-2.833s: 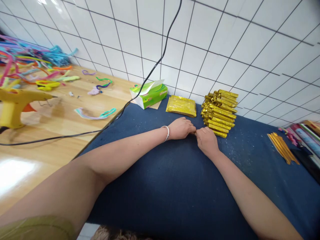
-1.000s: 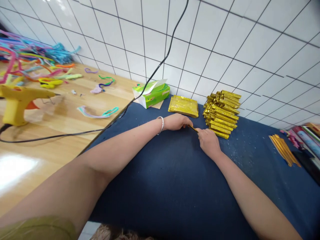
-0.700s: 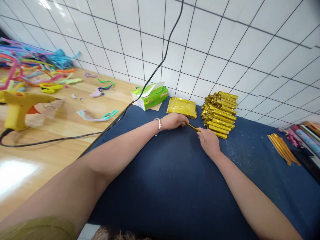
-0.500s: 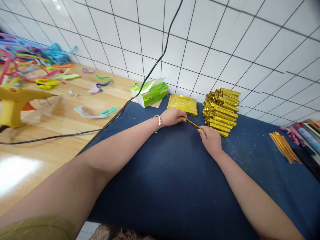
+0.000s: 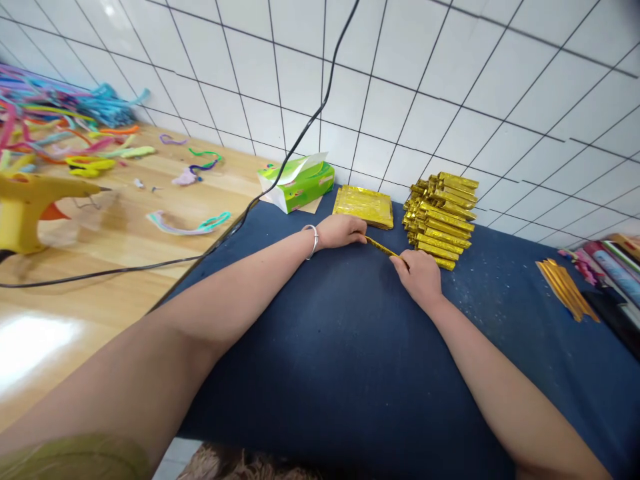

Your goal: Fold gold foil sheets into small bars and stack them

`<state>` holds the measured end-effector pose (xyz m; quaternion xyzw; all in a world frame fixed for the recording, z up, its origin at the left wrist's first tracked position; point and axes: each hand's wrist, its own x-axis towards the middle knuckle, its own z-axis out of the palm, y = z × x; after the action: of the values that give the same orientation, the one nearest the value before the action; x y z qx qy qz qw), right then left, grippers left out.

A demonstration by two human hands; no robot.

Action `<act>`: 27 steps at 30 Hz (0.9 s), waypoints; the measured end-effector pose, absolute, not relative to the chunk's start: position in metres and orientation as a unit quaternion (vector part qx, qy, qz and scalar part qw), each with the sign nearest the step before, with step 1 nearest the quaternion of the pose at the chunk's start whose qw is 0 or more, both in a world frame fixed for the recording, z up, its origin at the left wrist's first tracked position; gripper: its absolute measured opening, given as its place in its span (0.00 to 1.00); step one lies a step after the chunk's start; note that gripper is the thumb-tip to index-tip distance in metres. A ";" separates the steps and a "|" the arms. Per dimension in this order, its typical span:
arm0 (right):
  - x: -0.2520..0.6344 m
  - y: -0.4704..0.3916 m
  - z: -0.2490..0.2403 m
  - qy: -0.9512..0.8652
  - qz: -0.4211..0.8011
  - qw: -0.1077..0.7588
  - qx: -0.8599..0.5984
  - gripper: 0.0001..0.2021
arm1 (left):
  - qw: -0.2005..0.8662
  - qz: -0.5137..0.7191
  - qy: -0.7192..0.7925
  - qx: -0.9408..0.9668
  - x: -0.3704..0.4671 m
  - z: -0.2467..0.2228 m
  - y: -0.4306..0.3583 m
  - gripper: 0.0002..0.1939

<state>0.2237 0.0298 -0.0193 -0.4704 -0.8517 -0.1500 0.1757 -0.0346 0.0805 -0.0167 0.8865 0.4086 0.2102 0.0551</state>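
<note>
Toward the far edge of the blue-covered table (image 5: 340,373), we are pinching, with left hand (image 5: 341,231) and right hand (image 5: 420,275) set apart at either end, a thin gold strip (image 5: 382,246) that we are judging light, bendable and best held by its ends.

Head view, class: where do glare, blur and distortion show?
Head view, left: glare on the wooden table, and a soft-looking yellow glue gun; head view, top: the tiled wall shows slanting grid lines, perhaps partly lens distortion; head view, centre: left hand and right hand look sharper.
</note>
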 end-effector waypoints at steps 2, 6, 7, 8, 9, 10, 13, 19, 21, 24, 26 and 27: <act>0.223 0.029 -0.019 -0.860 -0.161 0.163 -0.457 0.21 | 0.049 0.204 0.403 0.891 -0.034 -0.017 0.081 0.13; 0.222 0.029 -0.018 -0.869 -0.170 0.150 -0.440 0.22 | 0.040 0.191 0.401 0.895 -0.033 -0.017 0.081 0.13; 0.222 0.029 -0.017 -0.871 -0.172 0.147 -0.437 0.22 | 0.040 0.188 0.401 0.896 -0.034 -0.016 0.080 0.13; 0.222 0.029 -0.017 -0.872 -0.174 0.145 -0.434 0.21 | 0.039 0.187 0.401 0.896 -0.034 -0.015 0.080 0.13; 0.222 0.029 -0.017 -0.873 -0.175 0.142 -0.432 0.21 | 0.038 0.187 0.401 0.896 -0.035 -0.014 0.080 0.13; 0.222 0.030 -0.017 -0.875 -0.175 0.141 -0.430 0.21 | 0.035 0.188 0.401 0.896 -0.036 -0.013 0.079 0.13; 0.222 0.031 -0.018 -0.879 -0.168 0.140 -0.424 0.21 | 0.011 0.198 0.385 0.901 -0.035 -0.010 0.076 0.13; 0.222 0.031 -0.018 -0.885 -0.158 0.143 -0.414 0.21 | -0.056 0.180 0.318 0.929 -0.013 -0.010 0.065 0.12; 0.222 0.030 -0.018 -0.880 -0.147 0.152 -0.425 0.20 | -0.078 0.182 0.326 0.924 -0.008 -0.009 0.062 0.12; 0.222 0.030 -0.018 -0.863 -0.126 0.189 -0.452 0.17 | -0.105 0.189 0.346 0.913 -0.004 -0.007 0.058 0.12; 0.221 0.030 -0.017 -0.852 -0.117 0.217 -0.461 0.14 | -0.118 0.187 0.353 0.909 -0.002 -0.005 0.054 0.12; 0.220 0.029 -0.016 -0.851 -0.115 0.226 -0.460 0.13 | -0.123 0.186 0.355 0.908 0.000 -0.005 0.052 0.11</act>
<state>0.2204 0.0294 -0.0158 -0.4600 -0.8510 -0.1154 0.2256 0.0003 0.0523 -0.0046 0.9081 0.3547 0.1857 -0.1229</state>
